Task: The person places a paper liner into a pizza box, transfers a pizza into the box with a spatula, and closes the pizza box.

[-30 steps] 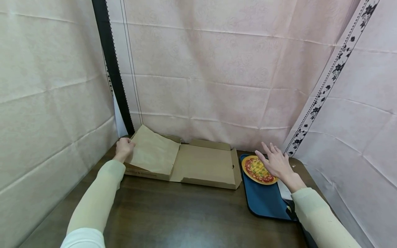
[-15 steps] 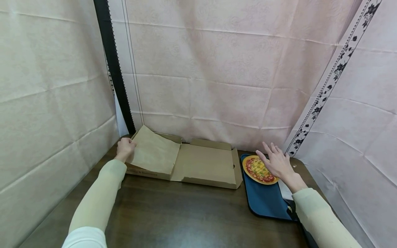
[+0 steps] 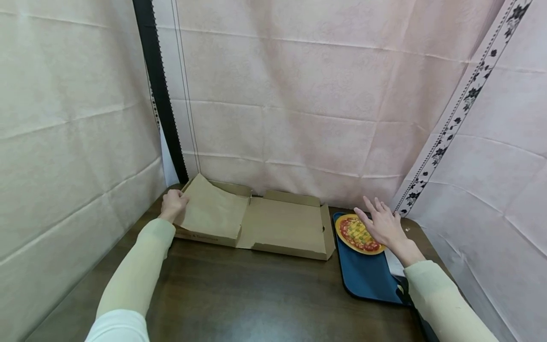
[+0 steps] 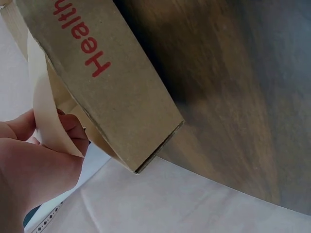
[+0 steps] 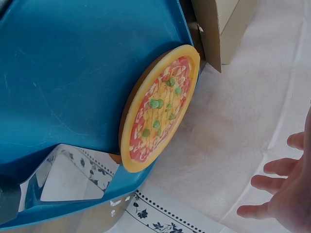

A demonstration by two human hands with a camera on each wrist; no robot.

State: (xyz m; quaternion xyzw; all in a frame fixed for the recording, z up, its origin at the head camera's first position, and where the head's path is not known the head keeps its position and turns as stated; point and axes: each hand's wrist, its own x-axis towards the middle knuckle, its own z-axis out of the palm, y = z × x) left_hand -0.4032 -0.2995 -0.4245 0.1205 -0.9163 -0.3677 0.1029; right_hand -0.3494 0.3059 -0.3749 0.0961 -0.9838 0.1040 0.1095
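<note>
In the head view, an open cardboard pizza box (image 3: 286, 225) lies at the back of the table. A sheet of tan paper (image 3: 213, 209) lies over its left half, its far left corner raised. My left hand (image 3: 173, 204) pinches the paper's left edge; in the left wrist view, thumb and curled fingers meet around the paper (image 4: 43, 104) just inside the box wall (image 4: 112, 92). To the right, a pizza (image 3: 356, 232) rests on a blue tray (image 3: 367, 278). Held above it is my right hand (image 3: 384, 225), fingers spread, touching nothing.
A shiny metal pizza server (image 5: 73, 179) with a dark handle (image 5: 7, 199) lies on the tray beside the pizza. Pale cloth (image 3: 278, 95) hangs behind the table and along both sides. The brown wooden table (image 3: 239, 294) stretches in front of the box.
The head view has shifted slightly. Both hands, the paper, the box and the pizza keep their places.
</note>
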